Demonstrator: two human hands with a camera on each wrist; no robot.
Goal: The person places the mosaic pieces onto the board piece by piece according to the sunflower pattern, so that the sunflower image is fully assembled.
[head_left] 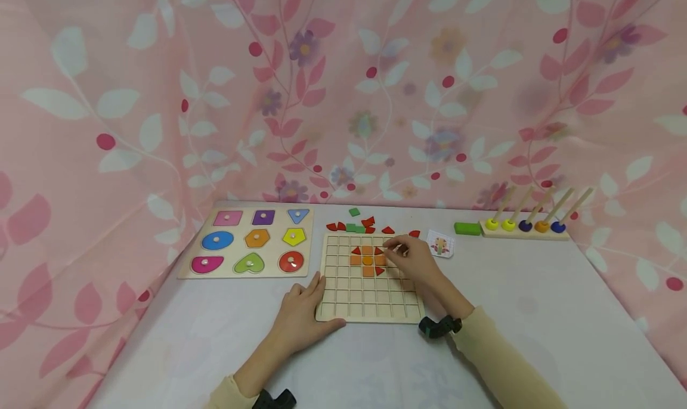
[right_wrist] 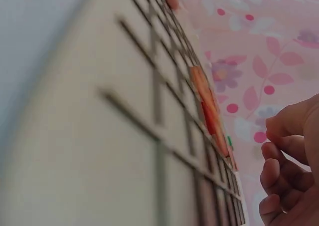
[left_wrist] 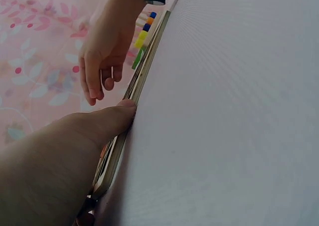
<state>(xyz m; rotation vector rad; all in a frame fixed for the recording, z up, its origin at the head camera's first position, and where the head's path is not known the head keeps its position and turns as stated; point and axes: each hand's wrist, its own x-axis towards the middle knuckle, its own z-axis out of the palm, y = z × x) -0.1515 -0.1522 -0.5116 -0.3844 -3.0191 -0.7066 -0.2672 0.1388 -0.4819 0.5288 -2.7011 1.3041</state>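
A square wooden grid board point(head_left: 370, 301) lies on the table, with orange squares point(head_left: 355, 260), an orange round piece point(head_left: 367, 260) and red triangles point(head_left: 379, 271) forming a small pattern in its upper middle. My left hand point(head_left: 303, 313) rests at the board's left front corner, fingers along the left side and thumb point(left_wrist: 112, 120) against the front edge. Over the upper right part of the board hovers my right hand point(head_left: 412, 259), its fingers loosely bent and fingertips close to a red triangle point(head_left: 378, 251). No piece shows between those fingers in the right wrist view.
Behind the board lie several loose red pieces point(head_left: 388, 230) and green pieces point(head_left: 351, 227). A shape puzzle point(head_left: 276, 270) stands left, a picture card point(head_left: 440, 244) right. Farther right are a green block point(head_left: 467, 229) and a peg stand point(head_left: 523, 235) with beads. Floral curtain point(head_left: 343, 99) hangs behind.
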